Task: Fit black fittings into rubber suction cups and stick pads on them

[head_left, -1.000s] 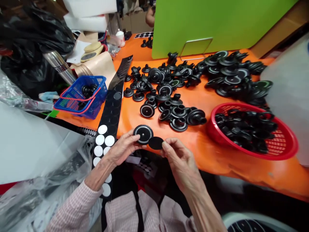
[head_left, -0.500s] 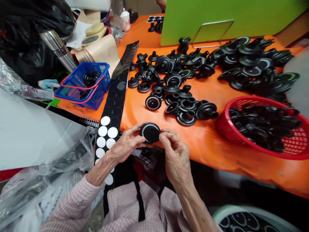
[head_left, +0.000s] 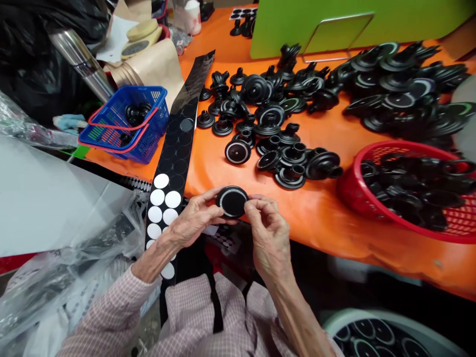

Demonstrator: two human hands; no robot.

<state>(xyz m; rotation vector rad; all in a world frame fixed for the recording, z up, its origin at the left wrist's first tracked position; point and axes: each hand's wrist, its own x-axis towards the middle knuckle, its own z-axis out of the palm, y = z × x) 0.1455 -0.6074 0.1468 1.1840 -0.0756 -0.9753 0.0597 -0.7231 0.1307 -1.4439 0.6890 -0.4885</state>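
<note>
Black disc (head_left: 234,202): raised near front edge of worktop (head_left: 208,171); face turned up, likely for viewing.
White-dotted strip (head_left: 174,148): laid along the left, presumably for short reach.
Left hand (head_left: 197,218): thumb and fingers closed round disc's left rim, apparently steadying it.
Right hand (head_left: 267,228): thumb and fingertips pinched at right rim.
Red basket (head_left: 357,193): far right; walls probably keep black parts (head_left: 416,193) from rolling off.

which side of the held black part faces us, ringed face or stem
Ringed face: the black part, held in the left hand, shows its pale ring and no stem.
</note>
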